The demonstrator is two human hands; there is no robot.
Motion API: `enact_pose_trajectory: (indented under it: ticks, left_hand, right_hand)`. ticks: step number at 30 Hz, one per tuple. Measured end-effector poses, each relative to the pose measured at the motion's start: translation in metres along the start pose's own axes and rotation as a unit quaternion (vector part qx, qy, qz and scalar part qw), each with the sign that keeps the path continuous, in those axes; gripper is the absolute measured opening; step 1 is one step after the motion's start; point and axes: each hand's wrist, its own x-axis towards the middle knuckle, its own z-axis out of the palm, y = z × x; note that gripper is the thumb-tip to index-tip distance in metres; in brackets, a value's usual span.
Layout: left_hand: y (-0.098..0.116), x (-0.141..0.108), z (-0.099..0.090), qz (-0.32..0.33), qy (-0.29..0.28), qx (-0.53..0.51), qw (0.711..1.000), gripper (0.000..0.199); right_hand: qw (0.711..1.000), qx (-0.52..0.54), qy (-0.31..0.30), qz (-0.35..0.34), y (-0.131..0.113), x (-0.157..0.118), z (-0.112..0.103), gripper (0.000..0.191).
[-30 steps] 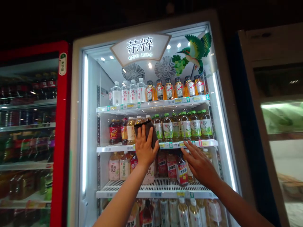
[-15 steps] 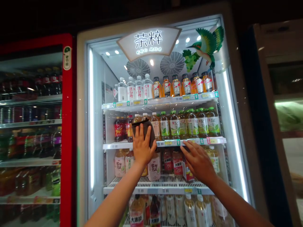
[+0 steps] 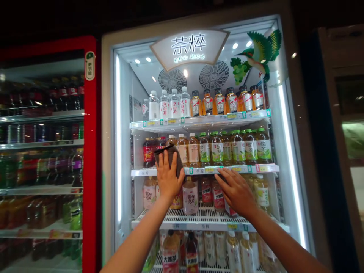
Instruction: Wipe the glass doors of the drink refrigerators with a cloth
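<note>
My left hand [image 3: 168,176] lies with spread fingers over a dark cloth [image 3: 176,159], which it presses flat against the glass door of a lit drinks fridge [image 3: 109,113]. The cloth covers part of the bottles on the second shelf. To the right, my right hand [image 3: 234,189] is raised in front of the same door, level with the second shelf's front edge [image 3: 204,170]. Its fingers are stretched out and hold nothing. Whether its fingertips touch the glass, I cannot tell. Behind it are red-labelled bottles [image 3: 218,197], partly hidden.
Shelves inside hold several rows of bottles, among them green-capped tea bottles [image 3: 217,149]. A red-framed fridge [image 3: 90,151] with drinks stands on the left. On the right is another cabinet [image 3: 330,94]. A kingfisher picture [image 3: 263,53] sits at the fridge's upper right.
The fridge has shifted right in view. Against it, both my hands have moved a little left, the left one carrying the dark cloth along.
</note>
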Motion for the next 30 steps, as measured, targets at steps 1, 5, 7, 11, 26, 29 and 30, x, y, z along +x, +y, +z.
enact_pose_trajectory:
  ticks: [1,5,7,11,26,29,30]
  left_hand:
    - [0.003,-0.013,0.000,0.023,-0.010,-0.003,1.000,0.072]
    - [0.018,-0.028,0.002,0.152,-0.072,-0.032,0.985,0.074]
    - [0.010,-0.011,0.000,0.161,-0.082,-0.035,0.983,0.073]
    - [-0.032,0.011,-0.009,0.018,-0.026,-0.007,0.999,0.069]
    - [-0.086,-0.004,-0.028,0.003,-0.027,0.005,1.000,0.073]
    - [-0.093,-0.040,-0.031,-0.023,-0.028,0.016,0.999,0.075]
    - [-0.090,-0.052,-0.031,0.011,-0.047,0.015,0.999,0.075]
  right_hand:
    - [1.000,0.003,-0.002,-0.002,-0.003,0.002,0.002,0.045]
    - [1.000,0.011,-0.015,-0.020,-0.011,0.013,0.010,0.051]
    - [0.999,0.010,-0.022,-0.027,-0.013,0.019,0.012,0.053]
    - [1.000,0.001,-0.021,-0.018,-0.019,0.021,0.015,0.051]
    - [0.998,0.021,-0.014,-0.050,-0.072,0.053,0.030,0.053]
    - [0.998,0.032,-0.018,-0.055,-0.082,0.050,0.032,0.054]
    - [0.998,0.033,-0.020,-0.057,-0.086,0.050,0.033,0.054]
